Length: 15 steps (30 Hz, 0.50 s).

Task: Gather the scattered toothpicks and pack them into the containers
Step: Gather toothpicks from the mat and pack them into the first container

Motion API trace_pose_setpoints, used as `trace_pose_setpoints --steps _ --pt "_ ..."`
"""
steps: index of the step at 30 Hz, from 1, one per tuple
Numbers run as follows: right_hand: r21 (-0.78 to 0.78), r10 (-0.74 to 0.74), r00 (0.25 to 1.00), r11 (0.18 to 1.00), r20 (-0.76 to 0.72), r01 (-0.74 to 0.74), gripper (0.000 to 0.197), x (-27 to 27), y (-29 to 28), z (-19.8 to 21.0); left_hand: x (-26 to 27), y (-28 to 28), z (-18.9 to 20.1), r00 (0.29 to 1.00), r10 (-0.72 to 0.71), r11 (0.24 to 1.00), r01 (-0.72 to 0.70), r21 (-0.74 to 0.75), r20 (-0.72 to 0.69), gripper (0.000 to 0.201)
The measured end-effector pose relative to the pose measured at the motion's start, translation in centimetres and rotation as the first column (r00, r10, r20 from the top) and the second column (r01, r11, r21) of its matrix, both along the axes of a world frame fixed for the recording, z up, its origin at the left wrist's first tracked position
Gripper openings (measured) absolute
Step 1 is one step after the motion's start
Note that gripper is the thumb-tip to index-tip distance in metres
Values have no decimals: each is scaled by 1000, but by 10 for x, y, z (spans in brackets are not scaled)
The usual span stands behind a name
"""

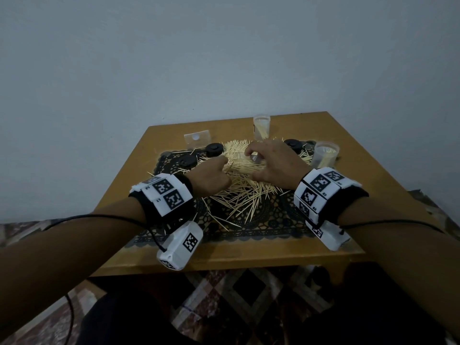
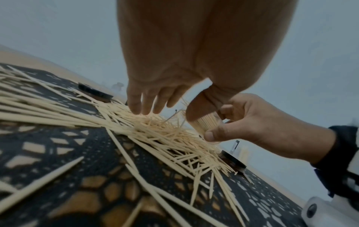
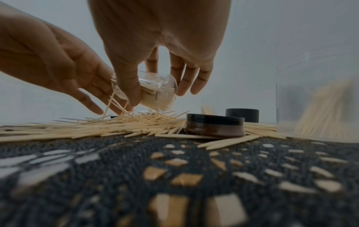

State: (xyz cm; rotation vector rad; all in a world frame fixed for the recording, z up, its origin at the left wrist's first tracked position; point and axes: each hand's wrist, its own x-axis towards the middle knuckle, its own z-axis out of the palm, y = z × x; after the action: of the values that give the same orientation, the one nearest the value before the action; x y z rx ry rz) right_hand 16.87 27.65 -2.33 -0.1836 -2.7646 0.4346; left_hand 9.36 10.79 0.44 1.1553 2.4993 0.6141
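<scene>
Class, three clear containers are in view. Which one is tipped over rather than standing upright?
The clear container gripped by the right hand, tilted over the toothpick pile. The other two containers stand upright on the table, untouched.

Head view: high above the table's near edge, looking forward and down, table point(image 1: 139, 215) whole in frame, wall behind. Left wrist view: tilted, close over the mat point(image 2: 81, 161), facing the far edge. Right wrist view: almost at mat level, facing the wall. All three share the toothpick heap point(image 1: 239, 185) mid-mat.
</scene>
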Motion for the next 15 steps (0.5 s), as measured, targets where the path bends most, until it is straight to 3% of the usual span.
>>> trace_pose_setpoints --steps 3,6,10,15 --pt "1 -15 1000 1000 6 15 46 0 1 0 -6 -7 -3 994 102 984 -94 151 -48 38" --pt "-11 -4 1000 1000 6 4 47 0 1 1 -7 -11 -2 997 42 987 -30 161 -71 41" --pt "-15 24 1000 1000 18 -24 47 2 0 1 -5 -11 -2 998 -56 993 54 105 21 55" --pt "-46 45 999 998 1 -45 48 4 0 2 -7 -16 2 999 -33 956 20 291 41 47"
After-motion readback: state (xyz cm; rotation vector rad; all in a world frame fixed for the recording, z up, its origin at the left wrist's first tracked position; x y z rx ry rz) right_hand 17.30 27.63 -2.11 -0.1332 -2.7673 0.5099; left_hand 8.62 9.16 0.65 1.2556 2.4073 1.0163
